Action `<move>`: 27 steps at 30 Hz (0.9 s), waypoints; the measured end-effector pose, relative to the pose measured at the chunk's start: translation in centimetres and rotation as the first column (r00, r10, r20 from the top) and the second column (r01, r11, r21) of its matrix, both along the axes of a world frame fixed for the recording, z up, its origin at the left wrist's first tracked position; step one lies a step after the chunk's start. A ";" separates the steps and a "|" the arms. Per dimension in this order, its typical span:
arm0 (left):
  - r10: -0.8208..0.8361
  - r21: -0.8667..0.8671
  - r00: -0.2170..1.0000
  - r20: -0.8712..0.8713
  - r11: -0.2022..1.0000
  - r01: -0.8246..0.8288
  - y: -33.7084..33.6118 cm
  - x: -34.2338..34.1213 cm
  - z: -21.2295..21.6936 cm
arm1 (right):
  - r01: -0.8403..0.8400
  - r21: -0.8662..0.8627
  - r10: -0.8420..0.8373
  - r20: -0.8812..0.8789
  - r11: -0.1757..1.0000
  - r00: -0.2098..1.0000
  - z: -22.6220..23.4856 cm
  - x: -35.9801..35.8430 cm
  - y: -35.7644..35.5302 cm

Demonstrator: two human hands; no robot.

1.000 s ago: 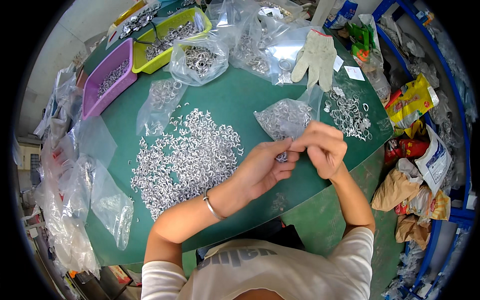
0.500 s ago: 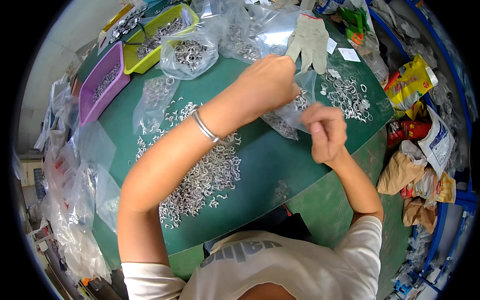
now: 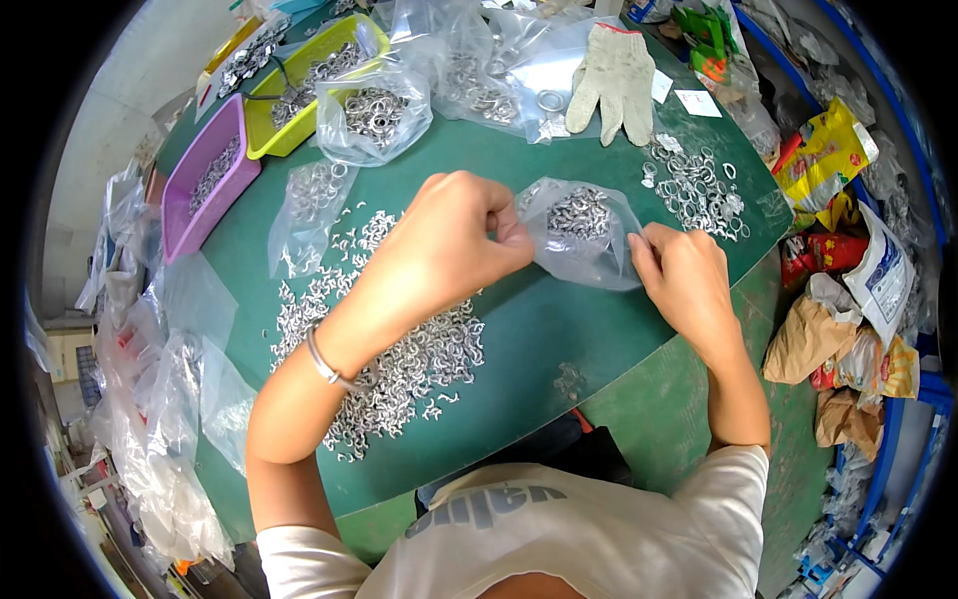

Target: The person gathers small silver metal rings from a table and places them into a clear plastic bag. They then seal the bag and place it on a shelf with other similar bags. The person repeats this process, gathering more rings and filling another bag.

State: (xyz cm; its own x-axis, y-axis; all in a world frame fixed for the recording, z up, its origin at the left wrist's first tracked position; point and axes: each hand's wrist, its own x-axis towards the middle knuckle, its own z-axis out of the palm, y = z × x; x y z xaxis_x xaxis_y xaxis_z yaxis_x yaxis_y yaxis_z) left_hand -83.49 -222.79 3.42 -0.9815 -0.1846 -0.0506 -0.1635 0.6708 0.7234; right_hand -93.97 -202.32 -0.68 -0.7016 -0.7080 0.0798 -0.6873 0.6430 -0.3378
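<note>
Fingers of both hands pinch one small clear bag of metal rings: left hand at its left edge, right hand at its right, held just over the green counter. Largest spread: loose silver rings, too many to count, partly hidden under the left forearm. Two trays at far left, one purple, one yellow. One white glove. Smaller ring pile at right. One bracelet on the left wrist.
</note>
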 end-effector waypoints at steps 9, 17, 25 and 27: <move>0.070 -0.124 0.997 0.043 0.990 -0.064 1.4 1.7 -0.5 | -0.012 -0.361 0.131 0.307 0.932 0.943 1.0 2.0 -0.3; 0.095 0.008 0.995 -0.043 0.995 -0.094 0.2 2.5 -2.4 | 0.119 -0.471 0.099 0.413 0.874 0.905 0.7 1.6 0.0; -0.186 -0.258 0.804 -0.565 0.965 0.042 1.9 -6.1 -4.6 | 0.291 -0.456 -0.092 0.410 0.841 0.908 -1.1 -5.8 -1.3; -0.059 -0.114 0.908 -0.414 0.993 0.012 0.9 -6.4 -5.5 | 0.264 -0.493 -0.017 0.450 0.829 0.893 -1.6 -5.2 -0.8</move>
State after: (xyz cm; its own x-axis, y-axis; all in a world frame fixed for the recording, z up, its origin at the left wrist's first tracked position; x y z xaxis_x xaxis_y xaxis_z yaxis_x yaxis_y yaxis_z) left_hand -89.86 -221.89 -2.12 -0.9148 -0.1309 0.3821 0.1622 0.7473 0.6444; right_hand -99.17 -203.07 -2.33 -0.8426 -0.5305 0.0927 -0.3208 0.3563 -0.8776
